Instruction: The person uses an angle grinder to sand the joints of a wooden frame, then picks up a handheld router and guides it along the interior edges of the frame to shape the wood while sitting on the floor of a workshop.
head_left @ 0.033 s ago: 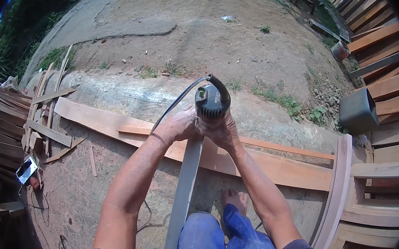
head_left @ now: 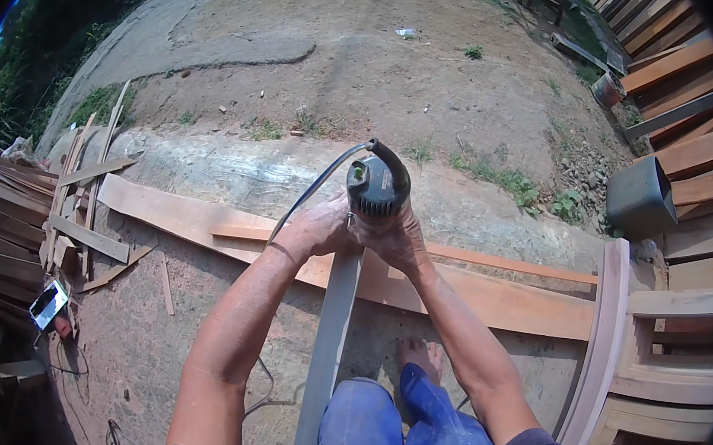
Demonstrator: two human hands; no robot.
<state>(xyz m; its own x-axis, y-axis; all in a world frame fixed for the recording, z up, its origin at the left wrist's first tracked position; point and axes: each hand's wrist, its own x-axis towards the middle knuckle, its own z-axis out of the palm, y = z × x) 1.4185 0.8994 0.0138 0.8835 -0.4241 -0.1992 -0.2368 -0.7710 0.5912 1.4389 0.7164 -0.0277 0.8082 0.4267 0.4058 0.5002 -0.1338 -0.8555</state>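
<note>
Both my hands are wrapped around a dark corded power tool (head_left: 378,186) with a round vented motor housing, shaped like a trim router. It stands upright at the far end of a long narrow grey board (head_left: 328,341). My left hand (head_left: 318,225) grips its left side, and my right hand (head_left: 398,237) closes on the right side. The lower end of the tool and most of my fingertips are hidden behind the hands and housing. A black cable (head_left: 317,185) rises from its top and curves down past my left wrist. The board runs back toward me beside my blue-trousered leg.
A wide reddish plank (head_left: 487,301) lies crosswise below my arms, with a thin strip (head_left: 508,265) along it. At left are scrap wood pieces (head_left: 90,236) and a phone (head_left: 48,305). Right are stacked wooden frames (head_left: 678,343) and a grey container (head_left: 642,199). My bare foot (head_left: 420,358) rests near the plank.
The top of the power tool and its cable sit very slightly lower and further left. My hands keep their hold.
</note>
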